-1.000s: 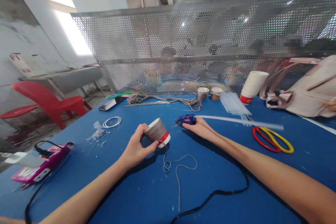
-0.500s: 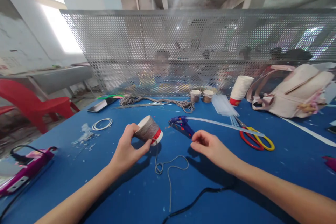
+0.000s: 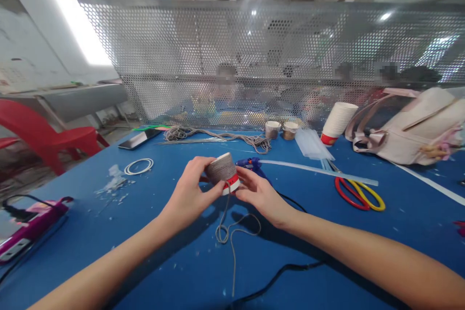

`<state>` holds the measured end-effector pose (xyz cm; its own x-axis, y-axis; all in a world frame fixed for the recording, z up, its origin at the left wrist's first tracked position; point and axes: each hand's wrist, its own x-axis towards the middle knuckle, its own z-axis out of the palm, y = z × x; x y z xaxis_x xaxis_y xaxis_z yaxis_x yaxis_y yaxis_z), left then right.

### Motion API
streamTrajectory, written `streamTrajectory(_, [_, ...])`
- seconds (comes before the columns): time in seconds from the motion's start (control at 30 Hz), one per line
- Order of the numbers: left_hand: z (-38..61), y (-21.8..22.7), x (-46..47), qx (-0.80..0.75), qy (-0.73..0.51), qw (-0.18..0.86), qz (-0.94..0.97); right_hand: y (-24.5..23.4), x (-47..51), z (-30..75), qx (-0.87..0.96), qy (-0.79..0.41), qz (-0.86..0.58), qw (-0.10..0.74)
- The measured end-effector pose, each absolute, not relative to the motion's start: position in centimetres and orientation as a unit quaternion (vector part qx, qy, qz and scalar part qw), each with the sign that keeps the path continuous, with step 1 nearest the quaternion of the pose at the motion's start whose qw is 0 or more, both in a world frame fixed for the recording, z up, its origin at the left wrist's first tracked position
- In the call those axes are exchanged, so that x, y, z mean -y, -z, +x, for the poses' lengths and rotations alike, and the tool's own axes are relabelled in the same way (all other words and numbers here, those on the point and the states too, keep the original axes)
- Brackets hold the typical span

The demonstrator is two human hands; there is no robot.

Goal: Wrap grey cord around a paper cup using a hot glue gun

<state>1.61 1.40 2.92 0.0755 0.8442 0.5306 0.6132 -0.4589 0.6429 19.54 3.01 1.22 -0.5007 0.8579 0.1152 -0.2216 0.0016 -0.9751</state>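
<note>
My left hand grips a paper cup tilted on its side above the table. Grey cord is wound round most of the cup, leaving a red band and a white end bare. At that white end, the fingers of my right hand are closed against the cup, their tips partly hidden. A loose tail of grey cord hangs from the cup and curls on the table. Just behind my right hand lies a blue glue gun, partly covered, with a long clear glue stick in its back.
Scissors with red and yellow handles lie at right, near stacked cups and a pale backpack. Bundled cord, two wrapped cups and a phone are at the back. A purple power strip sits at left; a perforated screen stands behind.
My left hand has brought the cup slightly right and up, turning it more upright. My right hand has moved left from beside the glue gun onto the cup's white end.
</note>
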Motion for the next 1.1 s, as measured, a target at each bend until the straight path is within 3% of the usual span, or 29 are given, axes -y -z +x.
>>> streamTrajectory(0.23, [2.3, -3.8, -2.4, -0.54, -0.417, 0.151, 0.716, -0.4, -4.0, 18.8, 0.625, -0.588, -0.28, 0.43])
streamTrajectory(0.4, [2.5, -2.5, -2.6, -0.564, -0.42, 0.204, 0.681, -0.2, -3.7, 18.2, 0.46, -0.692, -0.34, 0.441])
streamTrajectory(0.53, [2.2, -1.7, -2.3, -0.574, -0.434, 0.194, 0.667, -0.5, -2.9, 18.2, 0.352, -0.797, -0.327, 0.366])
streamTrajectory(0.8, [2.1, -1.5, -1.1, -0.582, -0.41, 0.171, 0.681, -0.9, -2.2, 18.8, 0.361, -0.827, -0.322, 0.286])
streamTrajectory(0.97, [2.1, -1.3, -0.7, -0.562, -0.413, 0.136, 0.703, -1.2, -1.9, 18.8, 0.392, -0.783, -0.371, 0.309])
streamTrajectory(1.1, [2.4, -1.6, -0.6, -0.577, -0.405, 0.201, 0.68, -1.0, -2.4, 19.2, 0.6, -0.592, -0.388, 0.375])
